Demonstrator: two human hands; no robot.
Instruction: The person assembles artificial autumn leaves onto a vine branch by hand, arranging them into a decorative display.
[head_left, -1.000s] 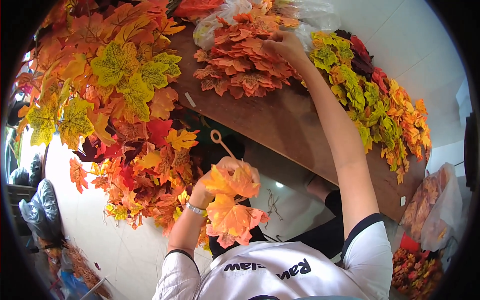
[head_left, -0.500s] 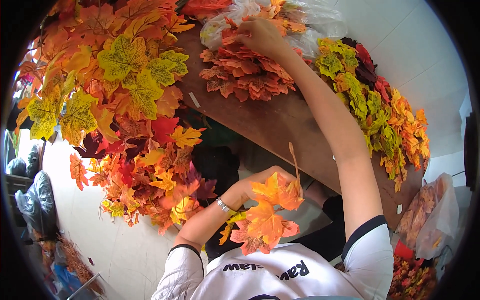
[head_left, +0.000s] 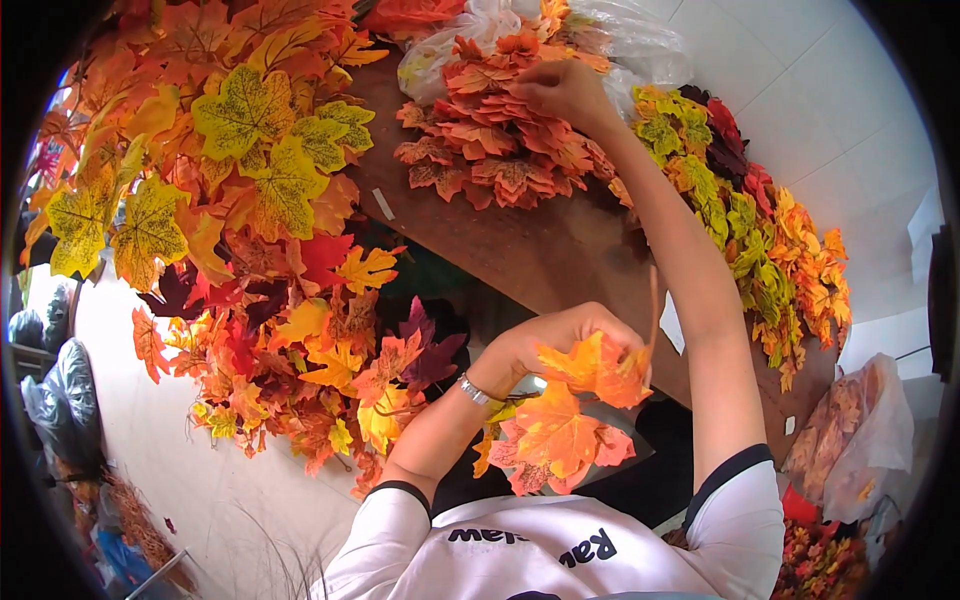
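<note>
My left hand is closed around the stem of an artificial maple leaf spray. Its orange and yellow leaves hang below the fingers, and a bare brown stem end sticks up beside them. Farther off, my right hand reaches to a heap of red-orange artificial leaves on the brown table. Its fingers are drawn together at the heap's right side; whether a leaf is between them is too small to tell.
A large mass of hanging leaf garlands fills the left. Clear plastic bags lie behind the heap. Green, dark red and orange leaf bunches line the table's right edge. A bag of leaves stands at the lower right.
My right hand has shifted right and slightly nearer along the leaf heap. The left hand has moved right and a little away from my body with the leaf spray.
</note>
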